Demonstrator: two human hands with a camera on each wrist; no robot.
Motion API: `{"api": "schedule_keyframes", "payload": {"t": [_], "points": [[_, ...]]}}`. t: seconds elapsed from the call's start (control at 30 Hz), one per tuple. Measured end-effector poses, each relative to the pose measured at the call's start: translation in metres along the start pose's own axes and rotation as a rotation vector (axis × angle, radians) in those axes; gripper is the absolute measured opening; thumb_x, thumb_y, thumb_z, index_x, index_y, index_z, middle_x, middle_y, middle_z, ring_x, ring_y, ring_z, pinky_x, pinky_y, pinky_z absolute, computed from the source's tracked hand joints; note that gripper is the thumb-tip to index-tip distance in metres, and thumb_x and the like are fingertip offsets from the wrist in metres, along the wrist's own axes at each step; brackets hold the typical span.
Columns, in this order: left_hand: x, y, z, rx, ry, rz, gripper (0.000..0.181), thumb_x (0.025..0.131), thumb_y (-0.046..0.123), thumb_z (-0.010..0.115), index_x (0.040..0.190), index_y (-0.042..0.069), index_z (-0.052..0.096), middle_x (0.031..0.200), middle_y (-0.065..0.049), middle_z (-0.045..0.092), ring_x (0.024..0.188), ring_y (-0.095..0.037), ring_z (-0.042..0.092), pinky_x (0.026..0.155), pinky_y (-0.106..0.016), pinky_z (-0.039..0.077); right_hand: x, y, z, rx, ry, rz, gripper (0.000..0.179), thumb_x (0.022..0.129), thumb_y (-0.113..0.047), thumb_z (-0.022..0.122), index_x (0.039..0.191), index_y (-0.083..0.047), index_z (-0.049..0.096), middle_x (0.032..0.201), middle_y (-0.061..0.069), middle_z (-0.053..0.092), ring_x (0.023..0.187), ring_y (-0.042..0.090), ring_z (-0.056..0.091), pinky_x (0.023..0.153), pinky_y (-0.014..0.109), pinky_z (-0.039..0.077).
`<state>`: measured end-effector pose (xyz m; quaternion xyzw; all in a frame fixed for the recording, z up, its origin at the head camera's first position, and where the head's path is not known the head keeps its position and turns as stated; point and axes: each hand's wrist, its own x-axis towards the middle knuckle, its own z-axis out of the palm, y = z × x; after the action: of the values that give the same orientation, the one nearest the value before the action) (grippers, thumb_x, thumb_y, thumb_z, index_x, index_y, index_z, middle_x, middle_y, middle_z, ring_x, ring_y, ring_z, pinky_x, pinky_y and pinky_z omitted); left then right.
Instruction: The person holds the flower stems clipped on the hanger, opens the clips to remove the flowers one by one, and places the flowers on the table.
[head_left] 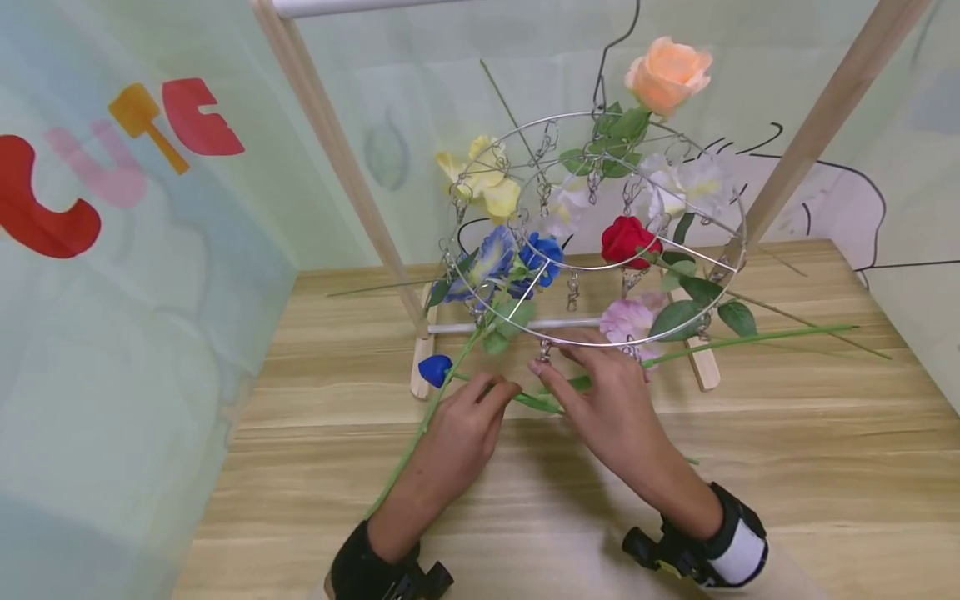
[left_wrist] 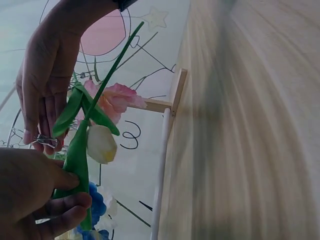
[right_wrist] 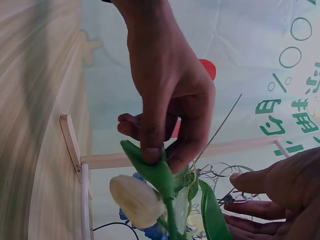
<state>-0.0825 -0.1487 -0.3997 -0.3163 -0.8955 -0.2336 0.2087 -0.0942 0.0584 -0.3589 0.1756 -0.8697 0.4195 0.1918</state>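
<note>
My left hand pinches a green leaf and stem of an artificial tulip between thumb and fingers. Its white bloom shows in both wrist views, pointing down beside the leaves. In the head view the bloom is hidden. My right hand is just to the right, thumb and fingers pinching a small metal clip that hangs from the front of a round wire rack. Green tulip leaves lie close to the right fingers. A pink flower hangs right behind that hand.
Clipped around the rack are a red rose, blue flowers, a yellow flower, white flowers and a peach rose. Long stems jut outward. A wooden frame stands on the table; a blue bud hangs left.
</note>
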Motion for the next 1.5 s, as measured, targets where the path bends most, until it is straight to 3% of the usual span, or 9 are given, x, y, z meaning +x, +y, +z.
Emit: {"api": "schedule_keyframes", "payload": {"t": [0.17, 0.4, 0.6, 0.77, 1.0, 1.13, 1.3, 1.5], "points": [[-0.009, -0.003, 0.003, -0.042, -0.002, -0.033, 0.019, 0.097, -0.008, 0.069, 0.112, 0.003, 0.073, 0.109, -0.009, 0.066, 0.099, -0.022, 0.073, 0.087, -0.032, 0.062, 0.000, 0.001, -0.005, -0.008, -0.026, 0.012, 0.032, 0.095, -0.021, 0.082, 0.123, -0.006, 0.078, 0.129, 0.010, 0.076, 0.125, 0.030, 0.070, 0.104, 0.053, 0.055], [-0.027, -0.012, 0.006, -0.139, 0.016, -0.145, 0.017, 0.100, -0.008, 0.066, 0.113, 0.002, 0.070, 0.115, -0.008, 0.066, 0.109, -0.022, 0.069, 0.092, -0.033, 0.061, 0.001, 0.001, -0.013, -0.020, -0.073, 0.036, 0.036, 0.099, -0.025, 0.078, 0.129, -0.006, 0.075, 0.135, 0.009, 0.074, 0.127, 0.032, 0.069, 0.106, 0.054, 0.054], [-0.043, -0.024, 0.001, -0.048, 0.062, -0.168, 0.018, 0.099, -0.002, 0.071, 0.112, 0.009, 0.073, 0.113, -0.003, 0.073, 0.106, -0.019, 0.073, 0.085, -0.034, 0.063, 0.003, 0.001, -0.018, -0.025, -0.121, 0.065, 0.039, 0.101, -0.028, 0.076, 0.134, -0.007, 0.073, 0.140, 0.009, 0.071, 0.132, 0.033, 0.066, 0.109, 0.055, 0.052], [-0.054, -0.038, -0.008, 0.005, 0.098, -0.175, 0.022, 0.093, -0.006, 0.076, 0.110, 0.008, 0.075, 0.115, -0.006, 0.076, 0.108, -0.022, 0.074, 0.087, -0.037, 0.063, 0.003, 0.001, -0.022, -0.031, -0.173, 0.097, 0.041, 0.102, -0.029, 0.074, 0.136, -0.006, 0.071, 0.142, 0.010, 0.069, 0.134, 0.036, 0.064, 0.109, 0.058, 0.050], [-0.063, -0.060, -0.029, 0.025, 0.068, -0.304, 0.028, 0.093, -0.008, 0.076, 0.113, 0.010, 0.074, 0.127, -0.006, 0.076, 0.112, -0.025, 0.073, 0.079, -0.040, 0.064, 0.001, 0.000, -0.029, -0.055, -0.257, 0.131, 0.048, 0.102, -0.031, 0.074, 0.142, -0.005, 0.067, 0.142, 0.016, 0.069, 0.137, 0.041, 0.061, 0.112, 0.062, 0.047], [-0.064, -0.074, -0.041, 0.007, 0.078, -0.323, 0.028, 0.091, -0.013, 0.074, 0.111, 0.007, 0.072, 0.129, -0.011, 0.075, 0.108, -0.027, 0.073, 0.076, -0.039, 0.063, 0.000, -0.001, -0.032, -0.066, -0.306, 0.133, 0.051, 0.102, -0.034, 0.074, 0.144, -0.006, 0.065, 0.141, 0.017, 0.069, 0.133, 0.039, 0.064, 0.110, 0.060, 0.050], [-0.061, -0.089, -0.052, -0.017, 0.108, -0.323, 0.028, 0.091, -0.017, 0.072, 0.109, 0.005, 0.071, 0.128, -0.013, 0.075, 0.105, -0.029, 0.075, 0.076, -0.031, 0.061, -0.002, -0.002, -0.033, -0.057, -0.341, 0.106, 0.055, 0.100, -0.036, 0.076, 0.148, -0.010, 0.063, 0.143, 0.015, 0.068, 0.135, 0.036, 0.063, 0.110, 0.057, 0.051], [-0.059, -0.105, -0.066, -0.062, 0.106, -0.374, 0.025, 0.094, -0.016, 0.067, 0.107, 0.004, 0.072, 0.128, -0.015, 0.075, 0.110, -0.034, 0.074, 0.084, -0.017, 0.055, -0.005, -0.001, -0.036, -0.023, -0.350, 0.061, 0.054, 0.101, -0.035, 0.075, 0.148, -0.012, 0.063, 0.147, 0.009, 0.066, 0.140, 0.033, 0.060, 0.115, 0.055, 0.047]]}}
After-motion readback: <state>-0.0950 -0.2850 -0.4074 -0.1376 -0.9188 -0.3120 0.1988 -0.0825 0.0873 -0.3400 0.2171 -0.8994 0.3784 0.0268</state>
